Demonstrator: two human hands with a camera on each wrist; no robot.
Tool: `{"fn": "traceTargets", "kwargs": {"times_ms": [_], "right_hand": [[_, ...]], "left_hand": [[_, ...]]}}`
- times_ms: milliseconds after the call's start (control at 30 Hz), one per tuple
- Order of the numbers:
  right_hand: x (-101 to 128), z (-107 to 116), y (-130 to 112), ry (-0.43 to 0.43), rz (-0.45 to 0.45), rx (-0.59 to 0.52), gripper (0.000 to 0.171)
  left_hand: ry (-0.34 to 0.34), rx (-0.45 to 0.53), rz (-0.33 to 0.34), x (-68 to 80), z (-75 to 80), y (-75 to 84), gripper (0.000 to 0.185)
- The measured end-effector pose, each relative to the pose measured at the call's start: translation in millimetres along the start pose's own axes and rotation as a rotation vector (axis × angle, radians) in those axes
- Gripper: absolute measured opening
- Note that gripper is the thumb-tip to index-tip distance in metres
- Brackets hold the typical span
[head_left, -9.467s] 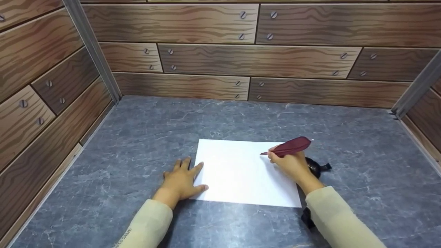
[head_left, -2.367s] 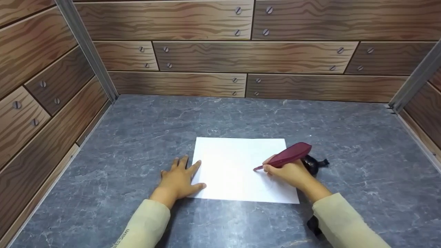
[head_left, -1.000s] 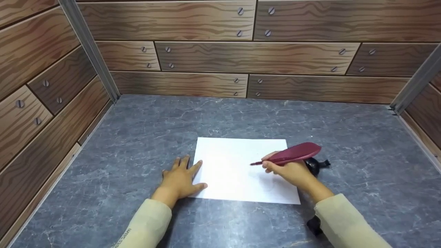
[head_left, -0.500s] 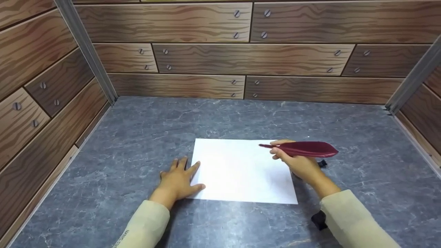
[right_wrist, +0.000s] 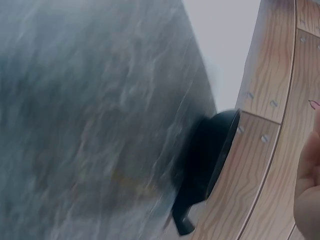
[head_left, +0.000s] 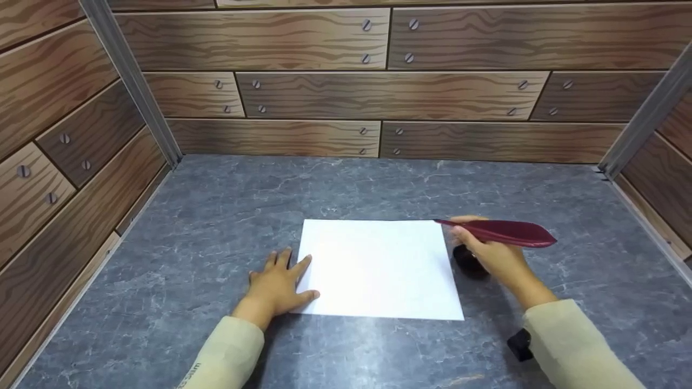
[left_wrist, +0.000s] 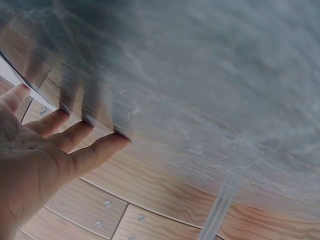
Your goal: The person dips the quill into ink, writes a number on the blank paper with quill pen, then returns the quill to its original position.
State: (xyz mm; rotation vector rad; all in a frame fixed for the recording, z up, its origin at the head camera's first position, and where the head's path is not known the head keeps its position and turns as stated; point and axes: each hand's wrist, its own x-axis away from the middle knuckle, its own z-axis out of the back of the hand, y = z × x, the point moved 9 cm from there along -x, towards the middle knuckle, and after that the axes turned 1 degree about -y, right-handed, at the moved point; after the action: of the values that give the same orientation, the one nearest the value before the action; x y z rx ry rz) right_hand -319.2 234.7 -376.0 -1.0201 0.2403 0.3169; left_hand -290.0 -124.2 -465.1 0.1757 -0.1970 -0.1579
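Observation:
A white sheet of paper (head_left: 373,270) lies on the grey table. My left hand (head_left: 275,286) rests spread at the paper's left edge, its thumb and index finger on the sheet; the left wrist view shows the straight fingers of this hand (left_wrist: 45,150). My right hand (head_left: 494,254) pinches a maroon feather quill pen (head_left: 513,232) just past the sheet's upper right corner. The pen's tip points left, near that corner. Below this hand stands a black round pot (head_left: 467,263), partly hidden. In the right wrist view the hand (right_wrist: 307,185) shows only at the edge.
A small black object (head_left: 520,344) lies beside the right sleeve, partly covered by it. In the right wrist view the black pot (right_wrist: 207,155) has a short projecting piece. Wood-patterned walls (head_left: 303,94) enclose the table (head_left: 259,183) at the back and sides.
From the middle of the paper, my right hand has moved up and right with the quill pen, past the sheet's right edge. More of the pot's near side shows. The left hand stays put.

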Motion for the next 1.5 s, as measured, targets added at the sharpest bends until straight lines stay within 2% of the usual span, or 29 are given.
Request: {"fn": "traceTargets", "kwargs": {"times_ms": [133, 433, 667, 733, 833, 967, 1067, 1167, 1333, 1400, 1500], "right_hand": [[4.4, 11.2, 6.4, 0.02, 0.0, 0.055, 0.026], [14.4, 32.4, 29.4, -0.003, -0.08, 0.072, 0.033], [25.8, 47.9, 42.7, -0.006, -0.135, 0.031, 0.041], [29.4, 52.7, 43.4, 0.005, -0.117, 0.06, 0.039], [34.2, 61.5, 41.6, 0.054, -0.048, 0.162, 0.031], [41.8, 72.6, 32.7, 0.149, 0.109, 0.324, 0.023], [46.3, 75.3, 27.1, 0.166, 0.231, 0.391, 0.024], [49.1, 75.2, 30.0, 0.128, 0.253, 0.432, 0.029], [55.7, 69.0, 38.4, -0.019, 0.207, 0.473, 0.044], [58.8, 64.5, 37.5, -0.073, 0.243, 0.494, 0.046], [63.5, 60.2, 35.7, -0.104, 0.313, 0.553, 0.047]], "left_hand": [[-0.004, -0.008, 0.003, 0.2, -1.4, 0.1, 0.079], [-0.01, -0.003, 0.016, 1.1, -2.7, -1.0, 0.079], [-0.015, -0.011, 0.017, 2.2, -1.8, -2.1, 0.08], [-0.017, -0.011, 0.018, 2.3, -1.6, -2.3, 0.08], [-0.014, -0.006, 0.016, 2.3, -1.3, -1.9, 0.079], [-0.008, -0.005, 0.01, 1.8, -0.9, -1.4, 0.08], [-0.002, -0.002, 0.01, 1.7, -0.5, -1.6, 0.08], [-0.002, 0.001, 0.013, 1.5, -1.0, -2.0, 0.079], [-0.002, 0.006, 0.02, 1.1, -1.4, -1.9, 0.079], [0.0, 0.006, 0.02, 1.2, -0.9, -1.8, 0.079], [0.001, 0.008, 0.018, 1.7, -0.4, -1.4, 0.079]]}}
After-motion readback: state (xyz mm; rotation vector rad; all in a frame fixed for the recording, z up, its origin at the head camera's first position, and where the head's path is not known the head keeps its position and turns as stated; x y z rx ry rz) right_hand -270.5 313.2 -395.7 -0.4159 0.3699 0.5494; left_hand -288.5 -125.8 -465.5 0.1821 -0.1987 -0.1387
